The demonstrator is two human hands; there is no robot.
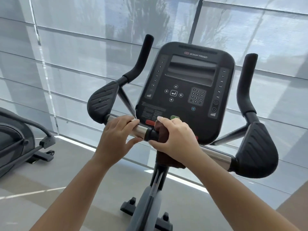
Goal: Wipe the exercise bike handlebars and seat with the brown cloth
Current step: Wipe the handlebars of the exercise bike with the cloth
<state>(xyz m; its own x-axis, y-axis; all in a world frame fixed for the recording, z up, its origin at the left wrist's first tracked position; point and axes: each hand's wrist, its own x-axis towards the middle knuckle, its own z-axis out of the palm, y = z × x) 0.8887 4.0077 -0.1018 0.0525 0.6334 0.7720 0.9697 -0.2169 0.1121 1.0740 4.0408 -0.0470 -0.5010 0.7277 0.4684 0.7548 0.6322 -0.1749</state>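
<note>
The right hand is curled around the folded dark brown cloth, clamping it over the middle of the exercise bike's chrome and black handlebar, and the cloth's loose end hangs just below that hand. Just beside it, the left hand grips the bare chrome stretch of the bar, fingers over the top and thumb underneath. Beyond both hands rises the black Star Trac console.

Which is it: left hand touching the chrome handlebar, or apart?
Touching. Head view: the left hand wraps the chrome handlebar, fingers over the top, thumb underneath, no gap visible.
</note>
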